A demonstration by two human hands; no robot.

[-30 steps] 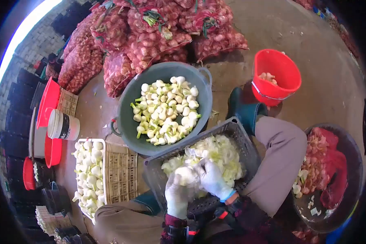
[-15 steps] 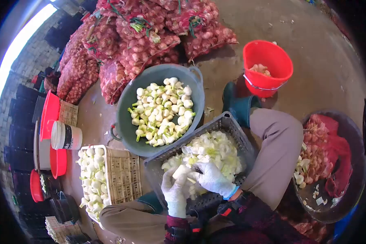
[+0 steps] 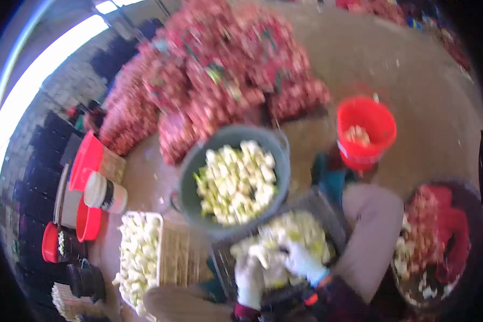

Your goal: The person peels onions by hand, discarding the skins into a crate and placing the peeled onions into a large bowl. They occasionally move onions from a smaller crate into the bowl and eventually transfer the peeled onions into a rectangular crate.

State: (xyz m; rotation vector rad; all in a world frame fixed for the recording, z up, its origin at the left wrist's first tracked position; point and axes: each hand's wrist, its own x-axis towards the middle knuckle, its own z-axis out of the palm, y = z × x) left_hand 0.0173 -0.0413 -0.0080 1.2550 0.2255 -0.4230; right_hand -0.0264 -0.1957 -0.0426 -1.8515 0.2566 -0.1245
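Smeared by motion, my gloved left hand [image 3: 249, 282] is closed round a whitish garlic bulb [image 3: 261, 255] above a dark crate [image 3: 225, 268]. Just to its right, my gloved right hand [image 3: 306, 264] has its fingers pressed together; what they hold is too blurred to make out. Pale peelings [image 3: 300, 228] fill much of the crate under both hands. Beyond the crate, a grey-green tub [image 3: 185, 185] holds peeled bulbs with green stems [image 3: 236, 182].
Left of the crate is a cream basket [image 3: 182, 252] of white bulbs. Red net sacks [image 3: 198, 80] are piled behind the tub. A red bucket [image 3: 366, 153] stands right of it. A dark basin [image 3: 475, 225] with unpeeled bulbs lies beyond my bent knee [image 3: 373, 214].
The camera view has tilted up, so most things appear lower and somewhat to the right. My hands remain close together over the crate, with the right fingers slightly farther from the left hand.
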